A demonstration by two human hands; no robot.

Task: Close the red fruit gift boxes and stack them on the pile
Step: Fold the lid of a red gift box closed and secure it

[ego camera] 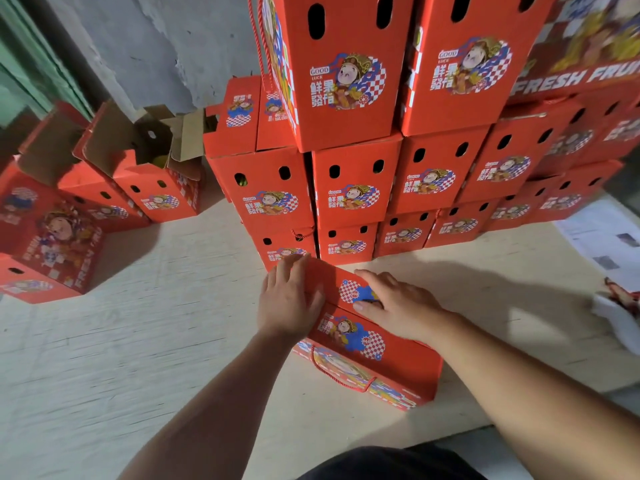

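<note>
A red fruit gift box (388, 355) stands on the pale floor in front of me, its top flaps folded down and a red rope handle on its near side. My left hand (287, 299) lies flat on the left end of the top flap, fingers straight. On the right part of the flap my right hand (398, 306) presses with straight fingers. Right behind the box rises the pile of closed red boxes (353, 188), several tiers high.
Several open red boxes (145, 168) with raised cardboard flaps stand at the left by the grey wall. More red boxes (52, 244) sit at the far left. Printed paper sheets (602, 233) and a white object (620, 320) lie at the right.
</note>
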